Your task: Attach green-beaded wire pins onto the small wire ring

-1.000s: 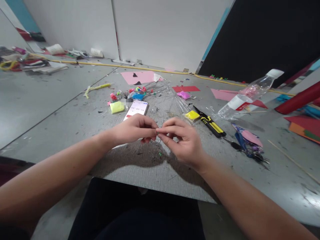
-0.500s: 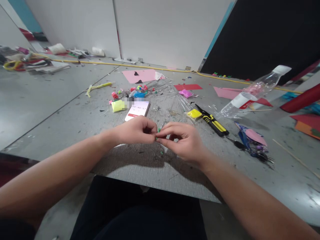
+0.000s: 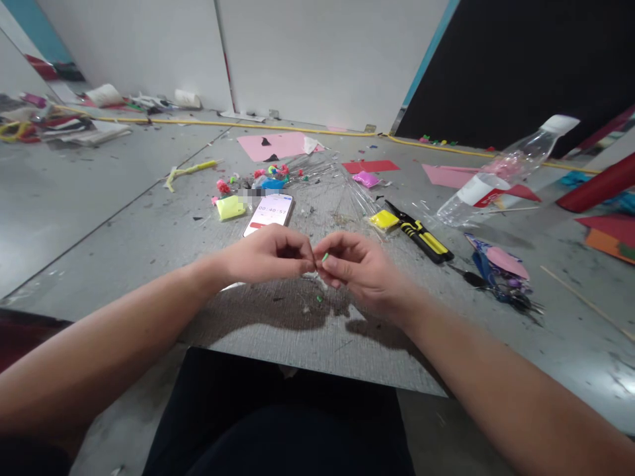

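My left hand (image 3: 268, 254) and my right hand (image 3: 354, 268) meet fingertip to fingertip just above the grey board (image 3: 307, 330). Between the right thumb and forefinger sits a tiny green piece (image 3: 325, 257). The left fingers are pinched right beside it; what they hold is too small to tell. A few green crumbs (image 3: 318, 299) lie on the board below the hands. A phone (image 3: 268, 213) with a running timer lies just beyond the left hand.
Yellow clay (image 3: 231, 207) and small coloured bits (image 3: 270, 173) lie left of the phone. Yellow-handled cutters (image 3: 421, 237), another yellow clay piece (image 3: 383, 219), a fallen plastic bottle (image 3: 501, 175), scissors (image 3: 496, 287) and pink paper (image 3: 275, 145) lie around. Clear film (image 3: 332, 192) is spread mid-board.
The hands stayed together and drew slightly apart at the fingertips; the green piece now shows in the right fingertips. The camera shifted a little.
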`<state>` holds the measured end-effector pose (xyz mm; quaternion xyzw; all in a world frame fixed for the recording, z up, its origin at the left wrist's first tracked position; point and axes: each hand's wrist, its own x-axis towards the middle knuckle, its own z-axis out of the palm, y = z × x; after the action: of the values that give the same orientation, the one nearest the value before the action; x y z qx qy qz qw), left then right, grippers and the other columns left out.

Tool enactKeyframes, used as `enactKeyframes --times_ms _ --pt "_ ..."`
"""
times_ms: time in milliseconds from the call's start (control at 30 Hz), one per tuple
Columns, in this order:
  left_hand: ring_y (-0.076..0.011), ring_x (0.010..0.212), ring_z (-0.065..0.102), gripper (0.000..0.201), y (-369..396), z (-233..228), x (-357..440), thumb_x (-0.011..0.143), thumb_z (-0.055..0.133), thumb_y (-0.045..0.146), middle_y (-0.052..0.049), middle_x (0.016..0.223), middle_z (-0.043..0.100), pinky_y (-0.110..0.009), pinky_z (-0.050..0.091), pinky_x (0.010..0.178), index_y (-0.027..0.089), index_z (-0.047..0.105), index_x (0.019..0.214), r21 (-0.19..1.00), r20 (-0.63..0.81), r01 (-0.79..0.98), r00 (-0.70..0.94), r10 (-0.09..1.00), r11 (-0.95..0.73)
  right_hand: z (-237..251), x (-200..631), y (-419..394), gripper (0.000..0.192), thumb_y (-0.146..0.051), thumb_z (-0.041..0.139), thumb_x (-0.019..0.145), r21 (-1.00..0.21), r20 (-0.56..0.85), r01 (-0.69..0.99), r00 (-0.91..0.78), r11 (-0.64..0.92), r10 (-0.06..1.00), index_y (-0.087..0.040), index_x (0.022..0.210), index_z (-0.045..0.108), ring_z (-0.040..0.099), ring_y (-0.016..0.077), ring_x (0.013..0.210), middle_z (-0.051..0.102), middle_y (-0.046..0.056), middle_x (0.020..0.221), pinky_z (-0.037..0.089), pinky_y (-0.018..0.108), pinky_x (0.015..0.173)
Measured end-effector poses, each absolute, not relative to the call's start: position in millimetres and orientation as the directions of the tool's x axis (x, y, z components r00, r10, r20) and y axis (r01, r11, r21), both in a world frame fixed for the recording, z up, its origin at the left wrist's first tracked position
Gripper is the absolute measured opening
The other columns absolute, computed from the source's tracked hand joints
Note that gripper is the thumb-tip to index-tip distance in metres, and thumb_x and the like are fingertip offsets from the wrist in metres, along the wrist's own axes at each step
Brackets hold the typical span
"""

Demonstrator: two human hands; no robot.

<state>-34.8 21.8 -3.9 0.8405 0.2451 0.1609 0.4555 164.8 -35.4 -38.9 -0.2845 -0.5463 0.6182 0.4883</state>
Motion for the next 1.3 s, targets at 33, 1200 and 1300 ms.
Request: enactKeyframes --times_ms 33,1200,1300 --pt "-0.0077 0.054 0.044 0.008 23 -4 -34 0.081 0.063 0.022 0.003 0.061 0.054 -0.021 0.034 0.050 0.015 0.064 0.078 0.832 0.054 0.284 0.813 0.580 -0.476 -38 165 -35 0.023 -0.036 0.080 0.076 -0.951 0.190 -0.295 -0.344 0.086 0.920 -0.021 0.090 0.070 0.051 0.0079 0.056 0.062 -0.004 0.069 0.040 0.022 0.049" --pt "-0.0160 0.074 0.060 0.022 12 -24 -21 0.095 0.056 0.025 -0.005 0.086 0.061 -0.028 0.042 0.067 0.025 0.077 0.101 0.304 0.024 0.227 0.969 0.246 -0.925 -37 170 -22 0.023 -0.039 0.077 0.077 -0.921 0.381 0.085 -0.018 0.381 0.924 -0.019 0.081 0.068 0.051 0.0086 0.055 0.063 -0.002 0.068 0.043 0.025 0.052" --pt "-0.0145 0.071 0.059 0.020 11 -23 -19 0.093 0.059 0.024 -0.004 0.084 0.061 -0.027 0.043 0.067 0.023 0.079 0.098 0.379 0.024 0.250 0.960 0.279 -0.891 -38 170 -22 0.028 -0.046 0.075 0.080 -0.926 0.373 0.062 0.010 0.372 0.928 -0.019 0.078 0.066 0.051 0.0084 0.053 0.061 -0.003 0.065 0.043 0.025 0.051"
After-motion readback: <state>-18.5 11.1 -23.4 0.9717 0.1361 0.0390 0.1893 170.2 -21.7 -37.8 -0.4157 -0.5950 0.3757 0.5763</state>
